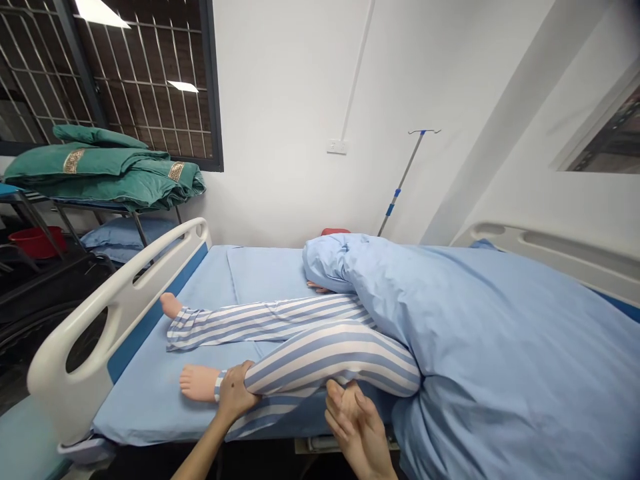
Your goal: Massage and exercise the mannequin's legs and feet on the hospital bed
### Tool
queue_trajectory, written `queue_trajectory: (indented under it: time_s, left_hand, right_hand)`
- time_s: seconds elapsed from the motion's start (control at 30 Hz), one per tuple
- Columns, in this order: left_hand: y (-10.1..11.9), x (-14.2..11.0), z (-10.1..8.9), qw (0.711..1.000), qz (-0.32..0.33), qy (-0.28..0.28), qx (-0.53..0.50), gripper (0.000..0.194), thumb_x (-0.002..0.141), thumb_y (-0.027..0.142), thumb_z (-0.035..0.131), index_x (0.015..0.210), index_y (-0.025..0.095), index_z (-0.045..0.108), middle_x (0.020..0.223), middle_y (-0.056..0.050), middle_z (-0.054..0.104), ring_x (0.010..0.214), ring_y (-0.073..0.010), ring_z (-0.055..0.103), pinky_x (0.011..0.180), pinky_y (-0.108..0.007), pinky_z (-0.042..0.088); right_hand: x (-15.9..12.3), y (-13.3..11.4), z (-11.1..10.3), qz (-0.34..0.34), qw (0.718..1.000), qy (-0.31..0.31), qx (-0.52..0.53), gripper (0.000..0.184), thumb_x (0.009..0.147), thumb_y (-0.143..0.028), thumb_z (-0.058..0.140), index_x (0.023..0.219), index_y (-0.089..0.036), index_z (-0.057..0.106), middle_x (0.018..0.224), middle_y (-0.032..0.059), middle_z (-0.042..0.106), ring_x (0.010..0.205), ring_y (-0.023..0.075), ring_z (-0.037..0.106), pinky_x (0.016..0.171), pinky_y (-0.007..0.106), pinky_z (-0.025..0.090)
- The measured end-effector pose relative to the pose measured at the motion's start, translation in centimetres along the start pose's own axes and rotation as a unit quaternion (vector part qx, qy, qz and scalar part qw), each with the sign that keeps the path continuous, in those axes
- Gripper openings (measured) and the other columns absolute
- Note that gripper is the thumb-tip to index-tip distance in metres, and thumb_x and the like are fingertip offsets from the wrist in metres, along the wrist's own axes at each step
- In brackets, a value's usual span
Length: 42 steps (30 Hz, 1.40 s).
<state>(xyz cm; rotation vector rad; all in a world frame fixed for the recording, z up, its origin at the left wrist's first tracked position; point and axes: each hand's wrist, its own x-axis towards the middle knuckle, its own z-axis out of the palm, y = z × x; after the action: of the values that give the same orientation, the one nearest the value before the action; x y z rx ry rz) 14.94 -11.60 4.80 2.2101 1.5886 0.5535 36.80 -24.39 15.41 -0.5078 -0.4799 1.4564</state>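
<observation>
A manikin lies on the bed in blue-and-white striped trousers, its upper body hidden under a quilt. Its near leg (330,357) is bent at the knee, and its bare near foot (199,383) rests on the sheet. My left hand (237,392) is wrapped round this leg just above the ankle. By the underside of the knee, my right hand (353,417) is turned palm up with its fingers bent and apart, holding nothing; its fingertips are close to the trouser cloth. The far leg (270,317) lies stretched out.
The light blue quilt (480,333) covers the right part of the bed. A white footboard (100,313) stands at the left, a headboard (555,253) at the right. Behind the bed rises a drip pole (403,183). Green folded bedding (105,167) is piled below the window.
</observation>
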Motion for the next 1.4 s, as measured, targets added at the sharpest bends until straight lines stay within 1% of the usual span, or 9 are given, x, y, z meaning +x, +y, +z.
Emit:
queue_trajectory:
  time_s: [0.17,0.4,0.53,0.67,0.8,0.9,1.1,1.27,1.4]
  left_hand:
    - [-0.4,0.2,0.7,1.0,0.017,0.003,-0.013,0.041,0.054,0.024,0.063,0.094,0.022,0.056,0.093,-0.001,0.065,0.092,-0.0212,0.058,0.081,-0.03,0.038]
    - [-2.1,0.4,-1.6,0.997,0.061,-0.012,0.036,0.042,0.057,0.024,0.058,0.098,0.022,0.057,0.093,-0.001,0.066,0.091,-0.0218,0.059,0.083,-0.031,0.039]
    - [-5.0,0.5,-5.5,0.99,0.097,0.003,0.106,0.05,0.057,0.02,0.054,0.107,0.022,0.057,0.104,-0.004,0.066,0.097,-0.0237,0.058,0.088,-0.035,0.038]
    - [-6.5,0.7,-11.5,0.972,0.136,0.011,0.194,0.048,0.06,0.019,0.052,0.108,0.02,0.058,0.109,-0.007,0.065,0.1,-0.0265,0.058,0.088,-0.039,0.037]
    - [-5.2,0.2,-17.0,0.948,0.154,0.03,0.278,0.047,0.061,0.012,0.051,0.107,0.019,0.059,0.1,-0.008,0.067,0.096,-0.0265,0.058,0.086,-0.04,0.035]
    - [-3.5,-0.4,-19.2,0.927,0.168,0.034,0.335,0.044,0.064,0.005,0.047,0.102,0.02,0.061,0.092,-0.007,0.067,0.088,-0.0257,0.058,0.081,-0.04,0.035]
    - [-2.8,-0.9,-19.3,0.918,0.164,0.023,0.359,0.046,0.063,0.006,0.046,0.104,0.02,0.061,0.095,-0.008,0.066,0.087,-0.0267,0.057,0.078,-0.041,0.035]
    - [-4.2,-0.4,-17.9,0.939,0.136,0.022,0.316,0.049,0.061,0.01,0.047,0.107,0.018,0.06,0.097,-0.008,0.067,0.09,-0.0262,0.057,0.082,-0.039,0.035]
    - [-3.9,0.7,-15.7,0.961,0.111,0.026,0.25,0.052,0.058,0.016,0.051,0.109,0.02,0.059,0.106,-0.007,0.066,0.098,-0.0262,0.057,0.086,-0.038,0.035]
  right_hand:
    - [0.1,0.2,-0.5,0.003,1.0,0.011,-0.017,0.025,0.075,-0.038,0.062,0.073,-0.02,0.043,0.07,-0.0024,0.048,0.042,0.0014,0.022,0.039,0.017,0.025]
    - [0.1,1.2,-1.2,-0.002,0.998,-0.016,0.058,0.022,0.078,-0.033,0.06,0.071,-0.018,0.046,0.073,-0.0018,0.051,0.042,0.0003,0.026,0.04,0.015,0.024]
    - [0.3,3.0,-2.2,0.021,0.997,-0.008,0.07,0.022,0.076,-0.035,0.063,0.073,-0.017,0.051,0.075,0.0,0.056,0.041,0.0,0.027,0.039,0.015,0.023]
    - [0.9,5.3,-2.9,0.057,0.995,0.021,0.076,0.02,0.076,-0.034,0.064,0.074,-0.015,0.057,0.077,0.0023,0.061,0.039,-0.0008,0.027,0.039,0.015,0.023]
    - [1.9,8.0,-3.9,0.099,0.99,0.026,0.096,0.022,0.076,-0.033,0.064,0.07,-0.012,0.061,0.074,0.0024,0.062,0.038,-0.0014,0.026,0.039,0.015,0.024]
    - [2.7,10.0,-5.0,0.131,0.984,0.042,0.114,0.022,0.072,-0.032,0.068,0.071,-0.011,0.062,0.072,0.0021,0.063,0.037,-0.0017,0.025,0.038,0.015,0.024]
    - [3.1,11.1,-5.9,0.135,0.979,0.065,0.14,0.019,0.071,-0.03,0.069,0.069,-0.013,0.06,0.068,0.0,0.062,0.037,-0.001,0.025,0.038,0.015,0.024]
    - [2.0,8.6,-4.4,0.107,0.984,0.031,0.136,0.022,0.076,-0.031,0.063,0.065,-0.014,0.055,0.067,-0.0014,0.057,0.038,-0.0001,0.027,0.038,0.015,0.025]
    - [1.2,5.4,-3.0,0.062,0.988,-0.005,0.138,0.016,0.078,-0.029,0.06,0.07,-0.017,0.053,0.067,-0.0014,0.055,0.039,0.0015,0.03,0.037,0.015,0.026]
